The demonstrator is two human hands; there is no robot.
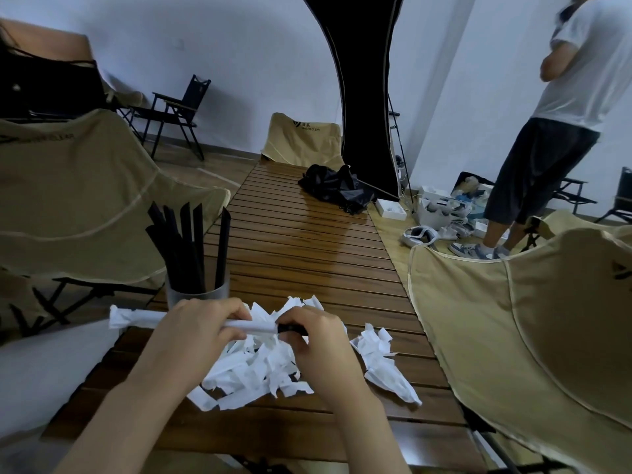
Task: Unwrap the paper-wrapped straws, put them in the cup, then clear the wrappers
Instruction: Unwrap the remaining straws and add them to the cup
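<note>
— Where's the straw?

— Level between both hands, above the wrapper pile (254,366) on the counter (307,241). The left hand (198,331) has its grip curled round the paper-wrapped straw (246,326); the white wrapper sticks out past it leftward.

— And the right hand (313,340)?

— Its grip pinches the bared black tip (286,328).

— The cup (198,294)?

— Just behind the left hand, holding black straws (186,248) upright.

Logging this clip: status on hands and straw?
Left hand grips wrapper. Right hand pinches bared black straw end. Wrapper half off. Cup unobstructed.
</note>
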